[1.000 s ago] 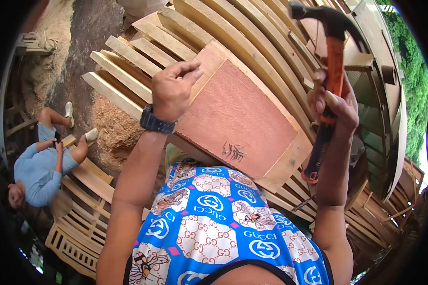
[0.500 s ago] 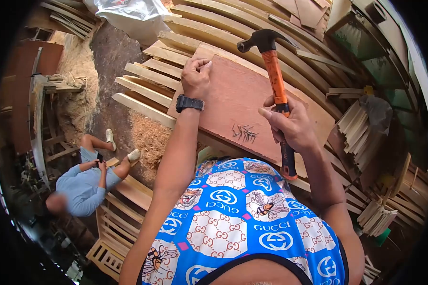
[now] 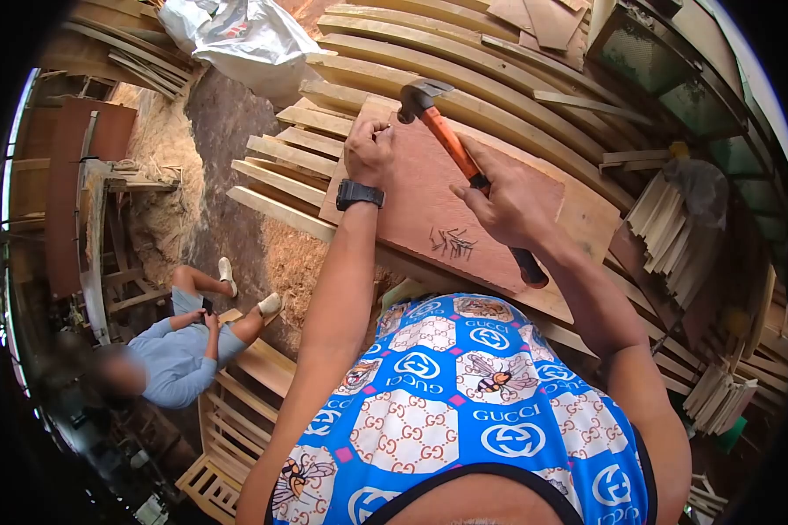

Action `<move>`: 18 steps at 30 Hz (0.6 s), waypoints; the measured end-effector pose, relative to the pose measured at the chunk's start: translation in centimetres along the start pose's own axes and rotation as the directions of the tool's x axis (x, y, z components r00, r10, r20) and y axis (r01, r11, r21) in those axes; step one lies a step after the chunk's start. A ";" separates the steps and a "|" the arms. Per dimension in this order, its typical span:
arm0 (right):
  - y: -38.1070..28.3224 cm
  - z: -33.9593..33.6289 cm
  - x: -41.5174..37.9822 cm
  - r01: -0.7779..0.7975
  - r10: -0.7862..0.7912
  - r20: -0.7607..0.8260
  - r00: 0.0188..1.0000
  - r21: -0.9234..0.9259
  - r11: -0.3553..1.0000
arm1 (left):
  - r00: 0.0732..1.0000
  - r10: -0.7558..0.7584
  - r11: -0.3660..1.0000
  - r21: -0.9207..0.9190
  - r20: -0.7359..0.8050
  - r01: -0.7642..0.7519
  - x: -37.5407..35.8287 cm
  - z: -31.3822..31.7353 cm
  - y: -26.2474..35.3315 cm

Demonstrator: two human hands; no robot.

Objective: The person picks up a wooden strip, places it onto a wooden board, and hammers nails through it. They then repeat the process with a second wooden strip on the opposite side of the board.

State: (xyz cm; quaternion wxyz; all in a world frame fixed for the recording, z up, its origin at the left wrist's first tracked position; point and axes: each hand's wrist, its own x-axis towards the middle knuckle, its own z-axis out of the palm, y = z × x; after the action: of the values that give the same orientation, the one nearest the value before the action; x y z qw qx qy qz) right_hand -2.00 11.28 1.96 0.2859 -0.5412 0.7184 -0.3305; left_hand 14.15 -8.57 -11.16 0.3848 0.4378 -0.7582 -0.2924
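Note:
In my right hand is a claw hammer with an orange and black handle. Its dark head hovers up and to the right of my left hand, apart from it. The fingers of my left hand are pinched at the upper left corner of a reddish plywood sheet, on what looks like a nail, mostly hidden by the fingertips. A small pile of loose nails lies on this sheet. Beneath it is a paler wooden board, which rests across curved timber slats.
Long curved slats run beyond the board. Bundled wood strips stand at the right. A white plastic sack lies at the top left. A seated person is at the left, beside sawdust.
The hammer has tilted and swung left and its head has come down nearer my left hand. My right hand has moved up and left. The whole view has shifted slightly.

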 end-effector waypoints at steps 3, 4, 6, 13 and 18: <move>-0.3 0.3 0.0 0.073 -0.076 0.031 0.997 0.076 0.994 | 0.999 0.049 0.999 -0.019 -0.009 -0.050 -0.1 0.0 0.0; -0.8 0.2 0.0 0.053 -0.056 0.040 0.998 0.082 0.995 | 0.999 0.052 0.998 -0.020 -0.006 -0.052 -0.2 -0.2 0.2; -1.3 0.4 0.3 0.049 -0.051 0.060 0.997 0.033 0.998 | 0.999 0.032 0.999 -0.034 -0.016 -0.033 -0.3 -0.1 0.4; -1.4 -0.2 0.6 0.081 -0.081 0.039 0.996 0.007 0.997 | 0.996 -0.088 0.992 -0.091 0.030 0.091 -0.6 -0.2 1.6; -1.3 0.5 0.4 0.054 -0.052 0.042 0.998 -0.046 0.997 | 0.999 0.000 0.994 -0.112 -0.052 -0.006 -0.7 0.6 1.5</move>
State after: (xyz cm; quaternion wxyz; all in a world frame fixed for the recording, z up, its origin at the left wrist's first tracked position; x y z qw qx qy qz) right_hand -0.95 10.56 2.72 0.2789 -0.5733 0.7054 -0.3096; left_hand 13.22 -7.26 -10.51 0.4289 0.4218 -0.7309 -0.3223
